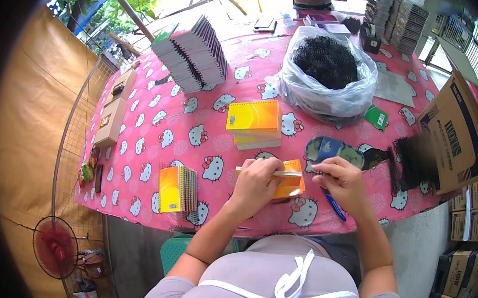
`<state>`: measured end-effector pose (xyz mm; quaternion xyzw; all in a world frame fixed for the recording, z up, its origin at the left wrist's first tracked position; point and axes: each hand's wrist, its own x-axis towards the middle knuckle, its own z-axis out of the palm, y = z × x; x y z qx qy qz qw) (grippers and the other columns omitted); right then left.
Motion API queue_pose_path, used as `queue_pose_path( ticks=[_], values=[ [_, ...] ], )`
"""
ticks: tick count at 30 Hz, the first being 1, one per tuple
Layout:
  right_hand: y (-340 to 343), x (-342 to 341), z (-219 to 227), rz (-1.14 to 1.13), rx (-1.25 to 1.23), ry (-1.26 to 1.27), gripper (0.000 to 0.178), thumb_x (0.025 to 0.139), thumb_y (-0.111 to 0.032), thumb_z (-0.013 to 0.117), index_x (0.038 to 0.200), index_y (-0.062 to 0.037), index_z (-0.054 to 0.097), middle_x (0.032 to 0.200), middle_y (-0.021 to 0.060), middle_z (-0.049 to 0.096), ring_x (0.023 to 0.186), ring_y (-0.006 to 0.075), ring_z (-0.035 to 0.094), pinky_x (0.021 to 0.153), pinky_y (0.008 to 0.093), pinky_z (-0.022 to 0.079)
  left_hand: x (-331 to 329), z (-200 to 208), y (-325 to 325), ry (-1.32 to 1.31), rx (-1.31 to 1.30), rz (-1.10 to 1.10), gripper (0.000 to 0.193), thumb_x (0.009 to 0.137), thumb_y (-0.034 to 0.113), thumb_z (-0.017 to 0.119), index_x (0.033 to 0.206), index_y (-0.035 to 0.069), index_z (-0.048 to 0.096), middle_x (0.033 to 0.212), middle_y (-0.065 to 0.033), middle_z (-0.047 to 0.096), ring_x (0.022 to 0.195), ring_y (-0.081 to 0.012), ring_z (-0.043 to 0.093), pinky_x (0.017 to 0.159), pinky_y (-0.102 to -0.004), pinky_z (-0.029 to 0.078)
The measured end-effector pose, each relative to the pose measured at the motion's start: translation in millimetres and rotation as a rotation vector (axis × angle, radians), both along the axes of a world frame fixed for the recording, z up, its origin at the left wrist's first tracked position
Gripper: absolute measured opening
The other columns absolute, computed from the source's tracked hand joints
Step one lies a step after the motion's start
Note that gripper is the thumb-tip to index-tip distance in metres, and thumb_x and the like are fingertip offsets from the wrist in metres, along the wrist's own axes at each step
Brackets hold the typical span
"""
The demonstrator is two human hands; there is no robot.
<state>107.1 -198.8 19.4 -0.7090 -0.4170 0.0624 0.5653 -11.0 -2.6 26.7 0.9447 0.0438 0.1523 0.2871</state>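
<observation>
My left hand (259,183) is closed around a small orange-and-yellow notebook (290,187) near the table's front edge. Just right of it, my right hand (339,181) is raised with thumb and fingers pinched together; whatever is between them is too small to make out. Below that hand lies a blue pen-like tool (334,206). A blue patterned object (333,151) sits just beyond it. Farther off stands a stack of yellow-orange notebooks (254,117), and to the left a stack of spiral-bound notebooks (174,190).
Tall notebook piles (193,57) stand at the back left. A clear plastic bag (303,101) holds black coils (328,61); more black coils (410,161) lie beside a carton (456,131) at right. A fan (55,247) is at lower left. Someone stands across the pink table (137,180).
</observation>
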Motion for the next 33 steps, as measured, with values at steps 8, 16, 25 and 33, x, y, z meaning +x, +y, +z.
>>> queue_pose_path(
  ticks=[8,16,25,33],
  values=[
    [6.8,2.0,3.9,-0.077,-0.084,-0.15,0.027,0.071,0.004,0.07,0.095,-0.0052,0.069,0.084,0.0086,0.057,0.074,0.0206,0.059,0.061,0.0296,0.047,-6.1,-10.5,-8.6,-0.227,-0.013,0.045,0.018,0.074,0.017,0.075,0.089,0.009,0.068,0.088,-0.0062,0.067,0.085,-0.0213,0.061,0.088,-0.0371,0.038],
    [10.2,17.2,-7.9,0.252,-0.153,-0.001,0.011,0.078,-0.001,0.067,0.088,-0.0057,0.066,0.082,0.0063,0.057,0.066,0.0162,0.057,0.063,0.0273,0.046,-12.5,-12.2,-31.6,-0.313,0.2,0.284,0.014,0.073,0.022,0.077,0.086,0.016,0.074,0.09,0.0021,0.069,0.102,-0.0205,0.058,0.103,-0.0483,0.019],
    [22.2,-15.9,8.4,-0.01,-0.163,-0.405,0.013,0.08,-0.012,0.067,0.089,-0.0076,0.059,0.076,0.0066,0.054,0.066,0.028,0.059,0.054,0.0378,0.047,-20.7,-24.0,-26.6,-0.273,0.104,0.237,0.021,0.07,0.016,0.077,0.09,0.015,0.071,0.088,0.0007,0.069,0.085,-0.0152,0.059,0.097,-0.0439,0.024],
    [28.1,-20.9,7.6,-0.035,-0.175,-0.445,0.021,0.074,-0.018,0.072,0.081,-0.0069,0.056,0.08,0.0076,0.053,0.075,0.0271,0.059,0.057,0.037,0.047,-20.5,-21.0,-26.5,-0.268,0.073,0.223,0.018,0.07,0.014,0.077,0.087,0.014,0.072,0.086,0.0001,0.069,0.083,-0.0158,0.059,0.097,-0.0422,0.025]
  ],
)
